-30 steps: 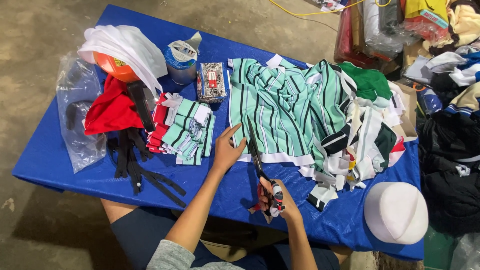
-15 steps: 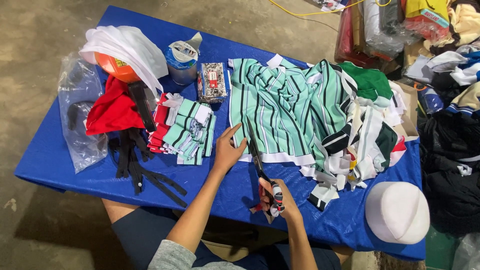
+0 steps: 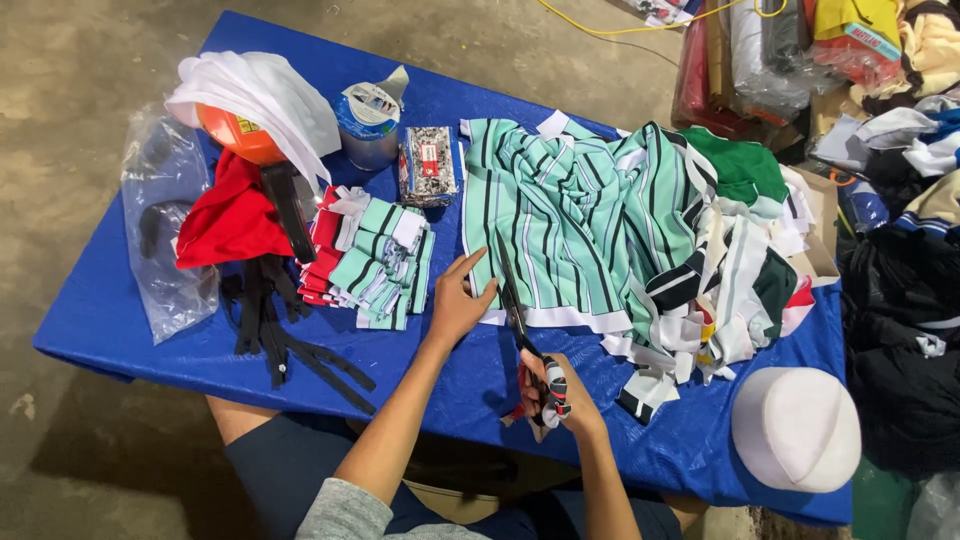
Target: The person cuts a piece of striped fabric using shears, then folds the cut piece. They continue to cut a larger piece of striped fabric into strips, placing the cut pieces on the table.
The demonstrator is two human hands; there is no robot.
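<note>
Overhead, head view: right hand (image 3: pixel 553 398) gripped scissors (image 3: pixel 522 318), blades laid into the near edge of the green striped fabric (image 3: pixel 560 215) on the blue table (image 3: pixel 130 320). Left hand (image 3: pixel 458 300) lay open, fingers pressing that edge flat. Folded striped pieces (image 3: pixel 375 260) sat just left; black straps (image 3: pixel 290 340) nearer; white cap (image 3: pixel 795 428) at right.

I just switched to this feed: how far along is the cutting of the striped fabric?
Done: a stack of cut striped pieces sits left of the work. In hand: the right hand works scissors into the lower edge of the green striped garment, which the left hand steadies. Left: most of that garment is uncut, and a fabric heap lies beyond.
</note>
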